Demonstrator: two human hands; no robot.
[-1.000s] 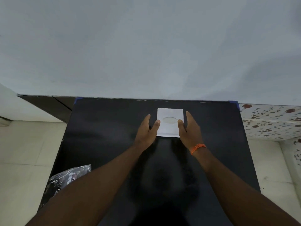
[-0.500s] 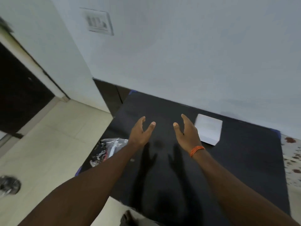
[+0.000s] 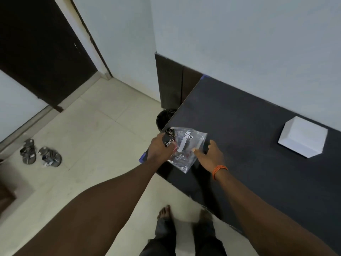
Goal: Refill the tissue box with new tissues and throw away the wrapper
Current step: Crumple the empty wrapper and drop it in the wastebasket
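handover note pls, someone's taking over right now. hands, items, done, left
Left hand: shut on the wrapper, gripping its left end at the table's corner.
Right hand: open, fingers on the wrapper's right edge, not clearly gripping.
Tissue box: closed, on the table by the wall, well right of both hands, untouched.
Bin: dark, on the floor past the table's corner, partly hidden.
Done: apparently the refill; the box's contents are not visible.
Left: lift the wrapper and drop it in the bin.
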